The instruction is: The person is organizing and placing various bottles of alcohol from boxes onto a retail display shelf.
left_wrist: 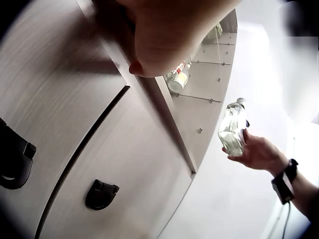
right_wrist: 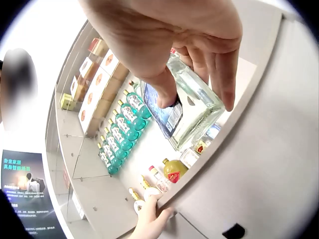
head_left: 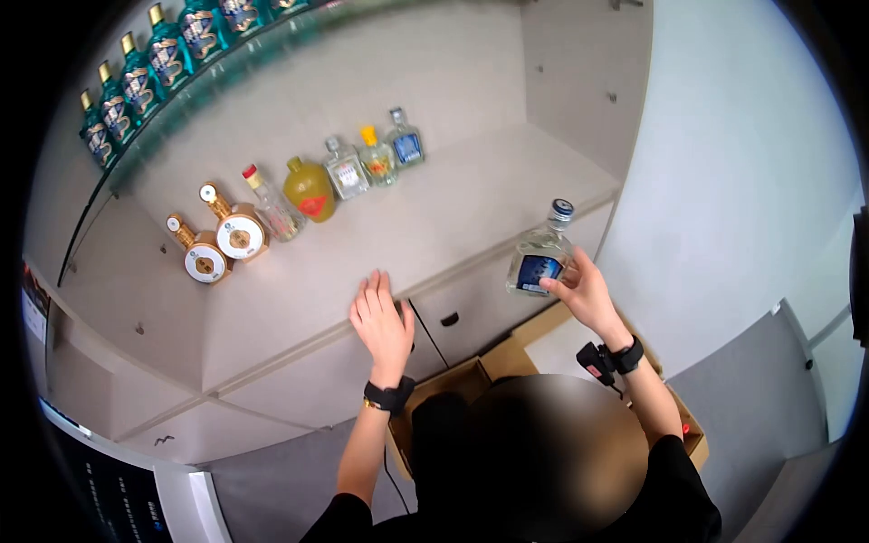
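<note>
My right hand (head_left: 587, 294) grips a clear glass bottle (head_left: 543, 253) with a blue label and a dark blue cap, held up in front of the shelf's right end. In the right wrist view the thumb presses on the blue label (right_wrist: 162, 112) and the fingers wrap the far side of the glass. My left hand (head_left: 382, 326) rests with straight fingers on the front edge of the shelf (head_left: 453, 231), holding nothing. A row of bottles stands behind it, among them a squat yellow-green bottle (head_left: 310, 188) and a small blue-labelled bottle (head_left: 406, 140) at the row's right end.
Several teal bottles (head_left: 167, 54) line the glass shelf above. Two white-and-gold bottles (head_left: 241, 233) stand at the row's left. Below the shelf are cabinet doors with black handles (left_wrist: 101, 194). An open cardboard box (head_left: 471, 376) sits on the floor by the person.
</note>
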### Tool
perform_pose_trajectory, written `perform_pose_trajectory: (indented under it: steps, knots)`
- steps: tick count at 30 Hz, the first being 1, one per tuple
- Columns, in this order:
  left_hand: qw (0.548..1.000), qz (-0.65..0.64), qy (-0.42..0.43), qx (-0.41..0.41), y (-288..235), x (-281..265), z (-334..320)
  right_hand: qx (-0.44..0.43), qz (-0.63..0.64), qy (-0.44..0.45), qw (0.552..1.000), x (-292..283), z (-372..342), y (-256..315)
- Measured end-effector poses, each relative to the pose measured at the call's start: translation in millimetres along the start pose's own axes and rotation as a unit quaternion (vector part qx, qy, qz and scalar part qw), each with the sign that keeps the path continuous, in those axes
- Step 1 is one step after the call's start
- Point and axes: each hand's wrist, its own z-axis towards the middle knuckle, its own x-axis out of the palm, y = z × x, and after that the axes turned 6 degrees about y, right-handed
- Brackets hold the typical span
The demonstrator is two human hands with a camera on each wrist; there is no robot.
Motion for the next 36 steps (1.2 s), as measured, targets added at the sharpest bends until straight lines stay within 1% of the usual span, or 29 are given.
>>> perform_pose_trajectory:
  steps: [2, 3, 4, 6, 8, 10, 11, 14, 15, 17, 18, 20, 21, 23, 24, 25, 26, 27, 29, 30, 32, 33, 35, 36]
  knots:
    - [1.000, -0.002, -0.011, -0.003, -1, 0, 0, -0.040, -0.082, 0.014, 0.996, 1, 35, 10]
    - [1.000, -0.005, -0.010, -0.008, -1, 1, 0, -0.028, -0.123, 0.011, 0.992, 3, 50, 19]
    - [1.000, -0.009, -0.008, -0.013, -2, 1, -1, -0.035, -0.128, 0.009, 0.991, 4, 65, 19]
    - [1.000, -0.016, -0.016, -0.020, -3, 0, 0, -0.078, -0.141, 0.021, 0.987, 9, 98, 6]
    - [1.000, -0.014, -0.008, -0.022, -3, -1, 1, -0.088, -0.152, 0.025, 0.984, 13, 119, -1]
    - [0.999, -0.027, -0.012, -0.025, -2, 1, -1, -0.056, -0.175, 0.050, 0.982, 18, 135, -8]
    - [0.999, -0.037, -0.008, -0.022, -1, 2, -1, -0.055, -0.139, 0.055, 0.987, 21, 141, -13]
    - [0.999, -0.035, -0.010, -0.027, -1, 2, -1, -0.063, -0.120, 0.044, 0.990, 24, 149, -21]
    - [0.999, -0.028, -0.017, -0.025, 0, 4, 0, -0.062, -0.121, 0.044, 0.990, 23, 153, -25]
    - [0.999, -0.030, -0.016, -0.028, 0, 5, 0, -0.049, -0.181, 0.055, 0.981, 18, 161, -37]
    - [0.999, -0.028, -0.015, -0.031, -1, 4, 0, -0.044, -0.186, 0.056, 0.980, 16, 165, -41]
    - [0.999, -0.032, -0.016, -0.031, 0, 4, 0, -0.046, -0.201, 0.094, 0.974, 12, 172, -48]
    - [0.999, -0.028, -0.020, -0.027, 1, 4, -1, -0.040, -0.205, 0.096, 0.973, 14, 169, -44]
    - [0.999, -0.025, -0.017, -0.033, -1, 2, 0, -0.069, -0.189, 0.054, 0.978, 18, 163, -36]
    - [0.999, -0.018, -0.022, -0.036, -1, 1, 0, -0.066, -0.193, 0.058, 0.977, 23, 157, -30]
    - [0.999, -0.020, -0.021, -0.042, -1, 1, 0, -0.095, -0.282, -0.012, 0.955, 28, 149, -23]
    - [0.999, -0.020, -0.017, -0.042, -1, 2, 0, -0.127, -0.367, -0.081, 0.918, 32, 145, -13]
    - [0.999, -0.019, -0.014, -0.042, -1, 2, 1, -0.129, -0.372, -0.076, 0.916, 36, 144, 4]
    - [0.999, -0.022, -0.014, -0.046, 0, 4, 0, -0.141, -0.448, -0.125, 0.874, 49, 138, 33]
    - [0.999, -0.023, -0.012, -0.043, 1, 5, 0, -0.140, -0.451, -0.121, 0.873, 54, 140, 38]
    - [0.998, -0.037, -0.014, -0.044, 1, 4, 0, -0.142, -0.508, -0.130, 0.840, 62, 146, 43]
    - [0.998, -0.048, -0.019, -0.042, 1, 4, 0, -0.141, -0.510, -0.127, 0.839, 64, 150, 42]
    - [0.997, -0.059, -0.012, -0.043, 1, -1, 0, -0.075, -0.549, -0.095, 0.827, 69, 158, 36]
    - [0.997, -0.068, -0.006, -0.043, 2, -3, 0, -0.078, -0.550, -0.092, 0.826, 71, 163, 30]
